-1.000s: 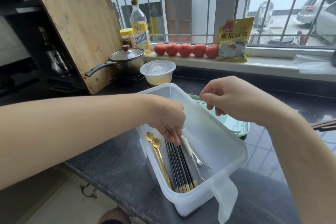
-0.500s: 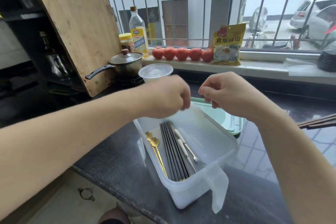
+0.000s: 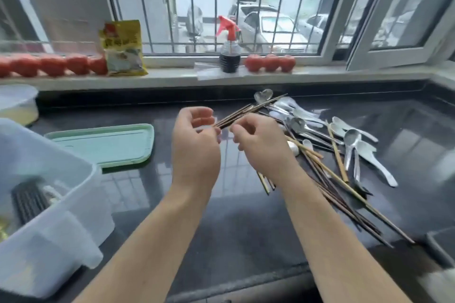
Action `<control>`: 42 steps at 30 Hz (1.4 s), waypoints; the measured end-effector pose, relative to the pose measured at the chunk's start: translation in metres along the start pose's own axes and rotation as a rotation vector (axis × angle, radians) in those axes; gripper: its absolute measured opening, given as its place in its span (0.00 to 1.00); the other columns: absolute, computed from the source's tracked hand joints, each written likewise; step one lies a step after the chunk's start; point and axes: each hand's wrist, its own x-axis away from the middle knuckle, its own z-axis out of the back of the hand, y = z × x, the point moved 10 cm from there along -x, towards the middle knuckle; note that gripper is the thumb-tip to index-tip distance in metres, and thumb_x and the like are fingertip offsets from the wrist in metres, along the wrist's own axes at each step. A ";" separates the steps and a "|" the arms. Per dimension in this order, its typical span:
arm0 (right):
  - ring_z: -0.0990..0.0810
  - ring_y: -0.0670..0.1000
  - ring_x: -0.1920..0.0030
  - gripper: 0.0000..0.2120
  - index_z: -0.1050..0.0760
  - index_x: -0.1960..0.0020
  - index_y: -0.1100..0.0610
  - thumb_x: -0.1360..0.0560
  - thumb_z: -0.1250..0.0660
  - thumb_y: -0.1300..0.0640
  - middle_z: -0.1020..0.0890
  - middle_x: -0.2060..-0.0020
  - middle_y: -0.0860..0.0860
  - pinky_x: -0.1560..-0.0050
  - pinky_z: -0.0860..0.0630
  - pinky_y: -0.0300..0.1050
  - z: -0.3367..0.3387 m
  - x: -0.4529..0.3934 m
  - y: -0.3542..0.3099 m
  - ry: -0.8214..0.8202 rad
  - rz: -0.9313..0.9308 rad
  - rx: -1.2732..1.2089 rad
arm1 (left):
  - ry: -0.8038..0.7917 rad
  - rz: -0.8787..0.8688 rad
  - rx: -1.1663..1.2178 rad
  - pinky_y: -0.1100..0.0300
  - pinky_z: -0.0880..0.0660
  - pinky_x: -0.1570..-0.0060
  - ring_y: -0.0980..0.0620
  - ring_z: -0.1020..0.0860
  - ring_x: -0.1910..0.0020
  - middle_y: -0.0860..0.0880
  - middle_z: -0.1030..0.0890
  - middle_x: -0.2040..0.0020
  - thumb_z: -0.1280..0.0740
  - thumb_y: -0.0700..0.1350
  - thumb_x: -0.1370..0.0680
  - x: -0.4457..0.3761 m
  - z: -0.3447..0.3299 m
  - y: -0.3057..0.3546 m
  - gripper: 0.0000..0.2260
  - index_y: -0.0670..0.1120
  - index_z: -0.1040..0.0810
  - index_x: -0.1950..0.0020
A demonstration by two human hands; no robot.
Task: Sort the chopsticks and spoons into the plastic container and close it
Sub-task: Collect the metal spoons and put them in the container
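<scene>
**Both hands on a bundle of chopsticks above the counter**

At 9 o'clock stands the clear plastic container, open, with dark chopsticks lying inside; the picture is blurred there. Just beyond it, toward 10 o'clock, its green lid lies flat on the dark counter.

On the sill at 11 o'clock a row of tomatoes runs up to a yellow packet; its printing is too blurred to read.

At centre, the left hand is curled, fingertips meeting the near end of a bundle of brown chopsticks. The right hand pinches the same bundle beside it. The bundle slants up toward 1 o'clock, off the counter.

A spray bottle with a red trigger stands at 12 o'clock, more tomatoes just right of it.

From 2 to 4 o'clock, loose chopsticks and metal and white spoons lie heaped on the counter.
</scene>
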 end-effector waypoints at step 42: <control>0.19 0.52 0.51 0.08 0.13 0.53 0.58 0.27 0.26 0.69 0.16 0.55 0.50 0.50 0.22 0.44 0.070 0.067 0.058 0.204 0.453 0.512 | -0.809 0.752 0.507 0.51 0.16 0.59 0.38 0.17 0.48 0.35 0.19 0.37 0.40 0.47 0.14 0.034 -0.108 -0.132 0.17 0.39 0.24 0.31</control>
